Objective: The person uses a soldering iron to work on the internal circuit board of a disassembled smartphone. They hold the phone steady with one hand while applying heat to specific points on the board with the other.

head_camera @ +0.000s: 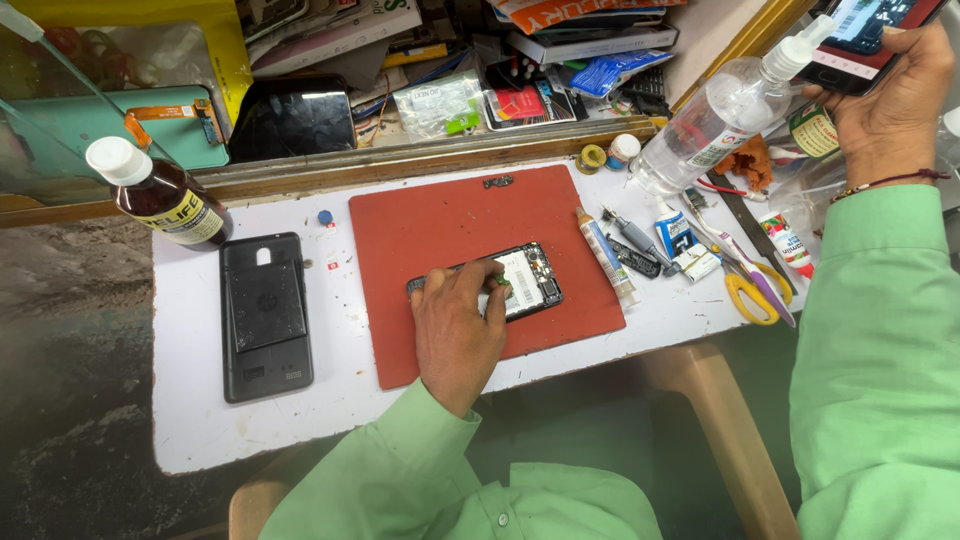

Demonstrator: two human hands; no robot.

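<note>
1. The left hand (pixel 457 325), in a light green sleeve, rests on an opened black phone body with its circuit board and white inner panel bared (pixel 520 282); the fingers are curled over its left half, pressing it down rather than lifting it
2. That opened phone lies flat near the middle of a red rectangular rubber mat (pixel 440 215), tilted a little, its right end free of the hand
3. The mat sits on a white worktop (pixel 190 400) with chipped edges
4. Left of the mat, well apart from the hand, lies a black phone back cover with a dark battery on it (pixel 265 315)
5. Right of the mat lie a slim white tube (pixel 606 258), a grey screwdriver (pixel 636 238), a small blue and white tube (pixel 676 232) and yellow-handled scissors (pixel 752 295)
6. Containers: a brown glass bottle with a white cap (pixel 160 195) stands at the worktop's far left, dark liquid filling it; a clear plastic spray bottle (pixel 715 120) leans at the far right, clear liquid inside
7. The right hand (pixel 895 95) is raised at the far right, closed around a dark smartphone with a lit screen (pixel 865 30)
</note>
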